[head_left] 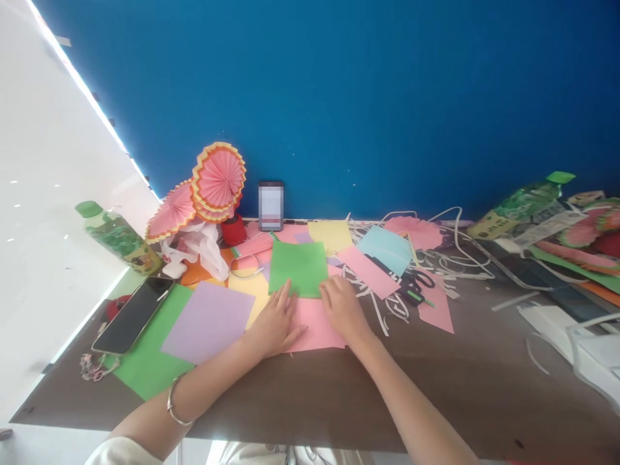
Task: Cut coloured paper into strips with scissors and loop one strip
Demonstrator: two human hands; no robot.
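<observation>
A green sheet of paper [298, 266] lies in front of me, its near edge looking folded. My left hand [276, 320] rests with fingers stretched over the sheet's near left corner, thumb apart on the pink paper [317, 326] underneath. At the near right corner, the bent fingers of my right hand [341, 309] close on the green paper's edge; their tips are partly hidden. Left of my left hand lies a purple sheet [208, 321], overlapping a larger green sheet [145, 371].
A phone [134, 315] lies at left near a bottle [119, 237]. Pleated paper fans [220, 177] stand behind, beside a propped phone [270, 205]. To the right are scissors [414, 287], a blue sheet [385, 248], paper strips, cables, another bottle [520, 206] and a white box [557, 332].
</observation>
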